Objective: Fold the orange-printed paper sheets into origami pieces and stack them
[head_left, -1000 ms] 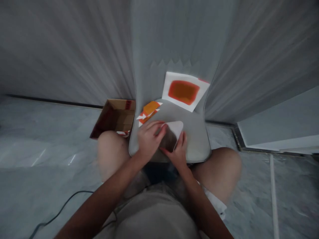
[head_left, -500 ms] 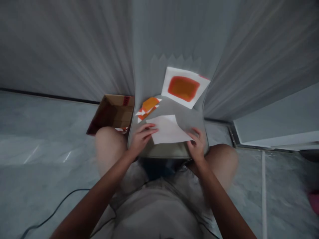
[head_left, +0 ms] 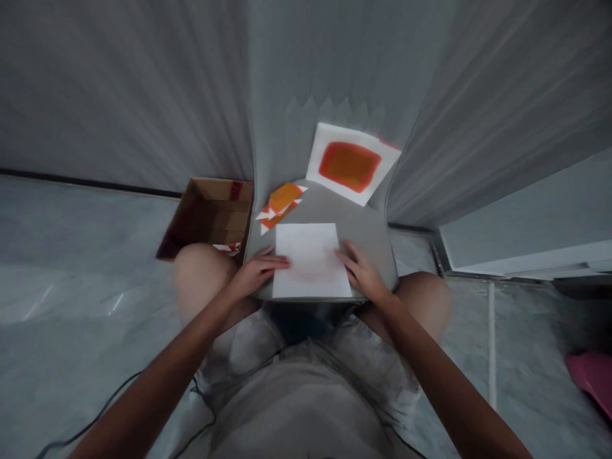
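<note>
A white sheet of paper [head_left: 310, 268] lies flat near the front edge of the grey chair seat [head_left: 370, 239]. My left hand [head_left: 258, 271] rests at its left edge, fingers stretched out with the tips on the paper. At the right edge, my right hand [head_left: 363, 268] is open, its fingertips touching the sheet. Behind the sheet's left corner are folded orange and white paper pieces [head_left: 282, 201]. A white sheet with an orange-red rectangle [head_left: 351, 164] leans against the chair's backrest.
A cardboard box [head_left: 215, 210] stands open on the floor left of the chair, with some orange and white paper inside. Grey curtains [head_left: 119, 95] hang behind. A dark cable [head_left: 105, 408] runs along the floor at left, and a pink object [head_left: 593, 382] is at far right.
The white sheet was raised and tilted between both hands; now it lies flat on the seat. My left hand has shifted left and toward me, and my right hand has moved slightly left.
</note>
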`<state>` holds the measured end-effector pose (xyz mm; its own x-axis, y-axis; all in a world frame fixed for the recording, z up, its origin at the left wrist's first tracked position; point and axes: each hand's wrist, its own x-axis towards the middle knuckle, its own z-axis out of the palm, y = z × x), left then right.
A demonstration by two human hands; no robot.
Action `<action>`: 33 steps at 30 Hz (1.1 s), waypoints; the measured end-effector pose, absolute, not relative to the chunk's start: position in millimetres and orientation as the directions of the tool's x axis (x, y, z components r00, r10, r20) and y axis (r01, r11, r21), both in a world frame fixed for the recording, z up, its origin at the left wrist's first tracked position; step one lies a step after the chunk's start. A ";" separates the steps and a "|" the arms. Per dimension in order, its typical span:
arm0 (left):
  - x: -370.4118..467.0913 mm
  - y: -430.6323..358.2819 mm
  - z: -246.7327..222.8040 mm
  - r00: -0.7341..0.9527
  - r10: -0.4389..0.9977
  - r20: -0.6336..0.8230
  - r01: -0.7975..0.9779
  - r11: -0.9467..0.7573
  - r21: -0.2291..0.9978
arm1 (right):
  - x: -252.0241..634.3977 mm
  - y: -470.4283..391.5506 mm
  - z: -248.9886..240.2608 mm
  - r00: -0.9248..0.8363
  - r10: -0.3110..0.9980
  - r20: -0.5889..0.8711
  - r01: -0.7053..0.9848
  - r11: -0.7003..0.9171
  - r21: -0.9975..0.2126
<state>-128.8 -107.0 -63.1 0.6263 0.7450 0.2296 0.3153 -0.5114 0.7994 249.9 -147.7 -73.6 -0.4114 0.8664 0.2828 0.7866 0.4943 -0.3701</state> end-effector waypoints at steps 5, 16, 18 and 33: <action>-120.7 -111.7 -61.3 0.572 0.790 0.221 0.387 -0.497 0.777 | 248.2 -160.7 -67.8 -0.427 0.849 0.312 0.713 0.528 -0.462; -69.3 -118.9 -62.7 0.062 0.961 0.270 0.640 -0.246 0.728 | 224.9 -166.0 -71.0 0.057 0.952 0.301 0.736 0.163 -0.657; -63.3 -114.2 -60.8 0.054 0.931 0.362 0.663 -0.305 0.684 | 217.9 -159.7 -75.9 0.146 0.947 0.285 0.756 0.079 -0.650; -55.8 -115.4 -53.6 0.516 0.799 0.307 0.750 -0.595 0.288 | 185.1 -160.1 -73.8 0.079 0.927 0.366 0.892 0.098 -0.440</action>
<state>-55.8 -115.4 -53.6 0.5164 0.7993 0.3074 0.7501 -0.5953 0.2879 185.1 -160.1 -73.8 0.0786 0.9273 0.3659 0.8925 0.0981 -0.4403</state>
